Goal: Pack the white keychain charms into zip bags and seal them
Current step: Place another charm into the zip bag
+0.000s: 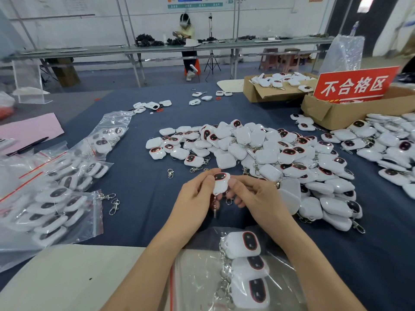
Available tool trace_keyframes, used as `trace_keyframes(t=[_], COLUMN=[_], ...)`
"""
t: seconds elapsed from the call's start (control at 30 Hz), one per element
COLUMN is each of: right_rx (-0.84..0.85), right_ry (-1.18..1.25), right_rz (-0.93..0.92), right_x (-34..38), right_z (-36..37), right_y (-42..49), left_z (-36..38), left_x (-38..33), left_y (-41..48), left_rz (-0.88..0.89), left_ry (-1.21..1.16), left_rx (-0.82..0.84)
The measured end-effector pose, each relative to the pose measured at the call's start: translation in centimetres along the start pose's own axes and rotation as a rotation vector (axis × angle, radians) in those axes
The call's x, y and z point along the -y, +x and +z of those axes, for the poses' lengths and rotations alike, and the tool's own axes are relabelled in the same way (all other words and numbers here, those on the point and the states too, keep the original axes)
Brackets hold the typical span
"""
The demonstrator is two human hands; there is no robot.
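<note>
Both hands hold one white keychain charm [220,183] with a dark red-rimmed oval face, above the blue table. My left hand [195,198] grips its left side and my right hand [253,194] pinches its right side; its metal clasp hangs below between the fingers. A clear zip bag [224,277] with three charms [243,244] inside lies under my forearms at the near edge. A big heap of loose charms [265,153] covers the table just beyond and to the right of my hands.
Filled zip bags [49,198] lie at the left, loose metal clasps [113,202] beside them. Cardboard boxes [336,113] with a red sign [354,86] stand at the far right. A pink sheet [29,131] lies far left. Another person sits at a far bench.
</note>
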State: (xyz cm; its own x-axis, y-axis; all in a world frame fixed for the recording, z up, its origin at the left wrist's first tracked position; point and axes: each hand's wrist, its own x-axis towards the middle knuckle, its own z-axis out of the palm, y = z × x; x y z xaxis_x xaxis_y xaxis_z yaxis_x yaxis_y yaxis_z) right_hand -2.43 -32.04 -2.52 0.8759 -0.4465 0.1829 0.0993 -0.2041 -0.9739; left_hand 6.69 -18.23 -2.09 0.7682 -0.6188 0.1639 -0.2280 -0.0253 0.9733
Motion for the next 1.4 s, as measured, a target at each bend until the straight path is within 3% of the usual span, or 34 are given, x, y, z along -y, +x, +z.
trace_keyframes(t=[0.1, 0.17, 0.27, 0.37, 0.57, 0.67, 0.83, 0.93, 1.03, 1.13, 1.23, 1.4], right_rx=[0.011, 0.028, 0.035, 0.021, 0.012, 0.010, 0.032, 0.061, 0.254, 0.587, 0.826, 0.795], right_ry=[-0.024, -0.042, -0.046, -0.025, -0.036, -0.050, -0.041, -0.039, -0.179, -0.582, -0.977, -1.011], right_rz=[-0.011, -0.020, -0.012, -0.004, -0.015, -0.018, -0.023, -0.046, -0.125, -0.257, -0.347, -0.318], right_x=[0.0, -0.1, -0.2, 0.0, 0.0, 0.0, 1.0, 2.8, 5.2, 6.6, 6.9, 7.0], right_z=[0.1, 0.2, 0.2, 0.1, 0.0, -0.1, -0.3, -0.1, 1.2, 4.2, 7.0, 7.4], right_y=[0.0, -0.1, -0.1, -0.1, -0.3, -0.2, -0.5, -0.9, -2.0, -2.6, -2.8, -2.6], left_z=[0.2, 0.3, -1.0, -2.8, -3.1, -3.1, -3.8, -6.1, -9.1, -11.3, -12.1, -12.1], left_x=[-0.3, -0.6, -1.2, -0.8, -0.3, -0.4, -1.6, -1.8, -2.1, -2.2, -2.8, -3.7], left_y=[0.0, 0.2, 0.6, 0.7, 0.7, 0.8, -0.2, -2.3, -5.3, -7.5, -9.2, -11.3], left_rz=[-0.031, -0.136, -0.383, -0.436, -0.431, -0.399, -0.257, -0.190, -0.200, -0.242, -0.278, -0.321], left_ry=[-0.028, -0.207, -0.835, -1.319, -1.454, -1.331, -0.773, -0.522, -0.145, 0.171, 0.244, 0.255], left_rx=[0.018, 0.013, 0.069, 0.061, 0.059, 0.019, -0.134, -0.140, -0.118, -0.155, -0.121, -0.032])
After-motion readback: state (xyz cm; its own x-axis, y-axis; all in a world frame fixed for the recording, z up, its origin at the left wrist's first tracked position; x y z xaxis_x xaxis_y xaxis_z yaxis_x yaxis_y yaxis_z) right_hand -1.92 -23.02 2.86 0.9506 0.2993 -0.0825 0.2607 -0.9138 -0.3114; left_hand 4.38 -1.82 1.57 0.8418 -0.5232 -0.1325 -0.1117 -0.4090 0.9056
